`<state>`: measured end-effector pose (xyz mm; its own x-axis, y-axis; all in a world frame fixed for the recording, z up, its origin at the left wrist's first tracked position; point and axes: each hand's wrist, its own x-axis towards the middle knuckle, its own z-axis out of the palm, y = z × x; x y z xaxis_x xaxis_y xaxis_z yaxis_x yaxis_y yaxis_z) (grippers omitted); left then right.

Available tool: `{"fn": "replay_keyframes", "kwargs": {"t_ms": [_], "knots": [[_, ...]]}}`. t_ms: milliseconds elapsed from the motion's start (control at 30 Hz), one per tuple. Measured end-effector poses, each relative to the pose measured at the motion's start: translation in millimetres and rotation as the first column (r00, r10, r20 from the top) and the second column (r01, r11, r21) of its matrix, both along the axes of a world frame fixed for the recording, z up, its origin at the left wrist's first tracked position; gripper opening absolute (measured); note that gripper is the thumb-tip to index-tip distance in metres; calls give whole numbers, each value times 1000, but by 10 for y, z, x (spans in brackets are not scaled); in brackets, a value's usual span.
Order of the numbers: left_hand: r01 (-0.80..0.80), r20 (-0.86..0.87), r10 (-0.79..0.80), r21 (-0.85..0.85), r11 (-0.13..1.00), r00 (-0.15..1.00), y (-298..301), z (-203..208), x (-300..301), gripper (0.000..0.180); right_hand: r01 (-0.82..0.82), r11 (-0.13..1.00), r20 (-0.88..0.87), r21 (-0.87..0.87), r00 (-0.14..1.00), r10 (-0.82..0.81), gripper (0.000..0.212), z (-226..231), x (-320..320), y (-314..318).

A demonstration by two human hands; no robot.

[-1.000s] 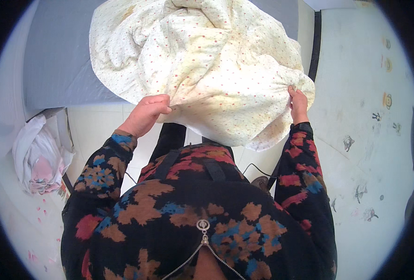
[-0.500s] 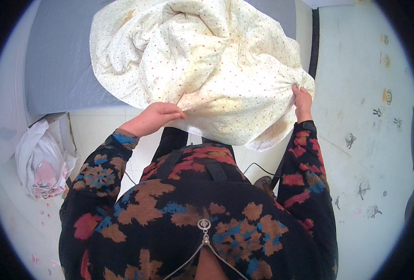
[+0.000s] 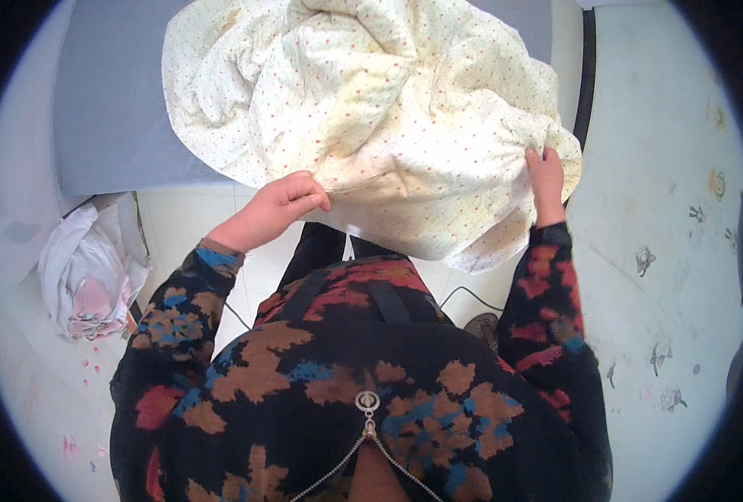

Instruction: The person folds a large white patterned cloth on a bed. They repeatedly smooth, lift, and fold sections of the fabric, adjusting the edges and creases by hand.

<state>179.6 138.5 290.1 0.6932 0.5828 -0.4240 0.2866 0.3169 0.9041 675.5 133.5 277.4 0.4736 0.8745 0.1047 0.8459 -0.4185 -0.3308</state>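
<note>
A cream quilt with small red dots lies bunched in loose folds, its far part on a grey bed surface. Its near edge hangs past the bed's front, in front of my legs. My left hand is closed on this edge, thumb and fingers pinching the fabric near the middle. Farther right, my right hand grips the quilt by its right side, and the cloth puckers around those fingertips. Between the two hands the fabric spans fairly taut, while a flap droops below the right one.
On the left, a white plastic bag with pink contents stands by the bed's corner. A pale wall with small drawn figures rises on the right. A thin black cable and a brown shoe show on the tiled floor.
My right hand and the quilt's right side have shifted slightly right. My left fingers have curled tighter over the edge. The whole view has moved a little.
</note>
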Motion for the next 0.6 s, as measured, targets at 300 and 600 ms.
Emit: {"fn": "replay_keyframes", "kwargs": {"t_ms": [300, 600], "knots": [[12, -153, 61, 435, 900, 986, -281, 244, 103, 12, -496, 779, -912, -384, 72, -404, 31, 341, -2460, -645], [399, -312, -268, 514, 759, 912, -222, 237, -68, 49, -6, 894, -842, -447, -333, -424, 18, -23, -3219, -683]]}}
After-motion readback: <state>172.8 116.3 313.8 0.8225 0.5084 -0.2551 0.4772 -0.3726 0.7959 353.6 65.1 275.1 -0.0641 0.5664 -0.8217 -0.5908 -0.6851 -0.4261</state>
